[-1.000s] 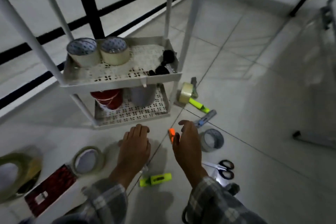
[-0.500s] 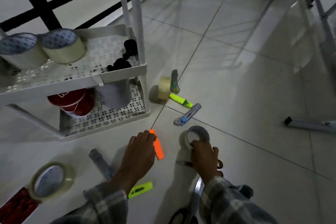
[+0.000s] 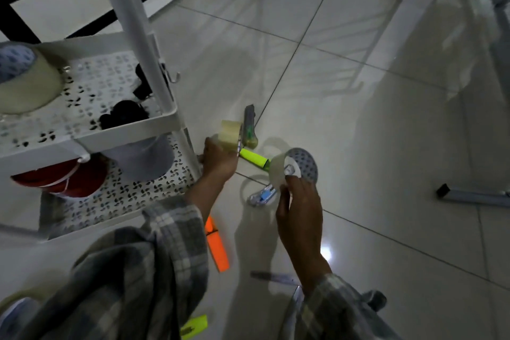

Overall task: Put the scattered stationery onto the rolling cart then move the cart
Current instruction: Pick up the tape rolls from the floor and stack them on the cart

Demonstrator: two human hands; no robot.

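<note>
Head view: the right hand (image 3: 300, 210) has raised the clear tape roll (image 3: 293, 169) off the floor (image 3: 372, 124), where it lay half a second ago. The left hand (image 3: 219, 160) has left the orange highlighter (image 3: 217, 246) and gone forward to the small tape roll (image 3: 230, 133) by the corner post of the rolling cart (image 3: 165, 119).

The right hand's fingers and thumb pinch the rim of the clear tape roll, which it holds upright in the air. The left hand is against the small tape roll. Its fingers are hidden behind the back of the hand, so I cannot tell whether they have closed on the roll.

A yellow-green highlighter (image 3: 254, 158) lies on the floor between the two hands. A dark stick-shaped thing (image 3: 248, 124) lies just beyond the small tape roll. A blue utility knife (image 3: 262, 196) lies on the floor beneath the raised roll, just left of the right hand. The orange highlighter now lies behind the left hand, beside its plaid sleeve (image 3: 154, 270). Another yellow highlighter (image 3: 194, 326) lies further back, at the bottom edge.

Left of the left hand, the cart's middle shelf carries a large tape roll (image 3: 24, 83) and black binder clips (image 3: 124, 116). The lower shelf holds a red roll (image 3: 63, 176) and a grey container (image 3: 140, 157).
</note>
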